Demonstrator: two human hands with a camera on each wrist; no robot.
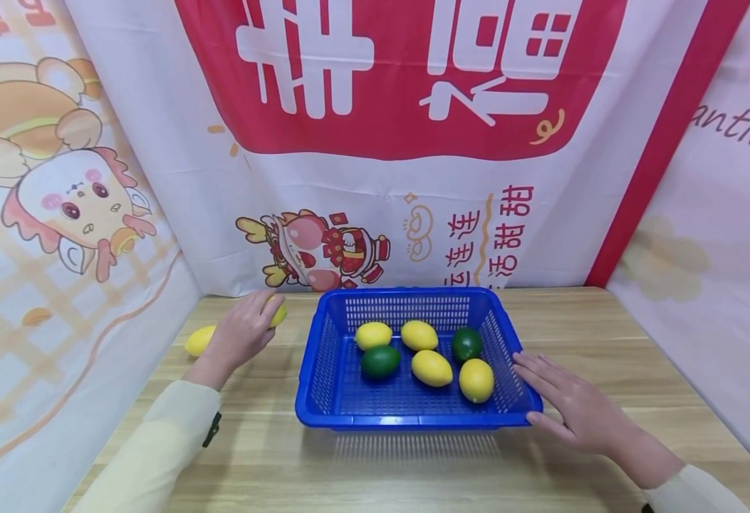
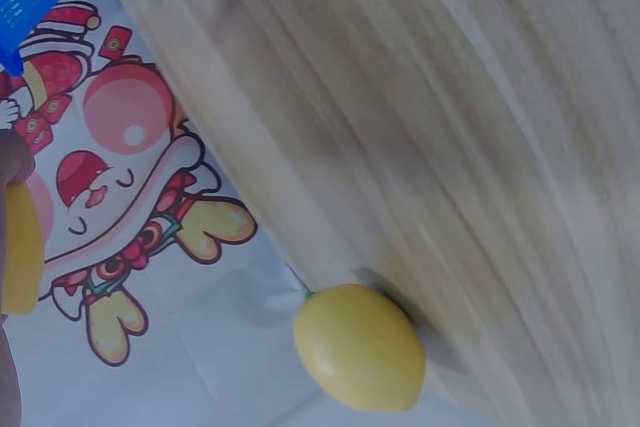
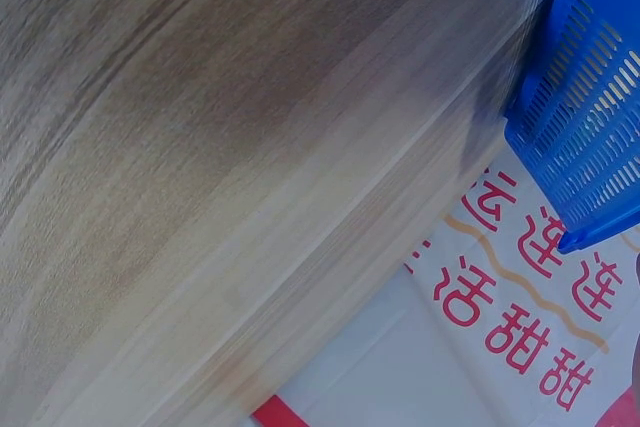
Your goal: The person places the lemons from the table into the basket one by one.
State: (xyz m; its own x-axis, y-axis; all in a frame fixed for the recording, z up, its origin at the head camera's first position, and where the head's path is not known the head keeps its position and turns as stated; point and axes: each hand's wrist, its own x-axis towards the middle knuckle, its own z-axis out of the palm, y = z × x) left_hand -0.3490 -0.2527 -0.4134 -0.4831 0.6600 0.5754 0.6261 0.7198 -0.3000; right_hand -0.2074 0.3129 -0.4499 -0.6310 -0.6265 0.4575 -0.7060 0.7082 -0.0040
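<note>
Near the back left of the table, my left hand point(image 1: 241, 330) grips a yellow lemon point(image 1: 278, 313), partly hidden by the fingers. The same lemon point(image 2: 22, 252) shows at the left edge of the left wrist view. A second lemon point(image 1: 199, 341) lies on the table just left of that hand. My right hand point(image 1: 576, 407) rests on the right rim of a blue plastic basket point(image 1: 390, 420), fingers extended and thumb at the front corner. Inside the basket lie several yellow lemons point(image 1: 431, 368) and two dark green fruits point(image 1: 379, 362).
The wooden table point(image 1: 259, 456) meets a printed cloth point(image 1: 400, 192) hanging along its back. More cloth hangs at the left point(image 1: 92, 285) and right point(image 1: 701, 285) sides. The basket stands at the middle of the table, close to the back cloth.
</note>
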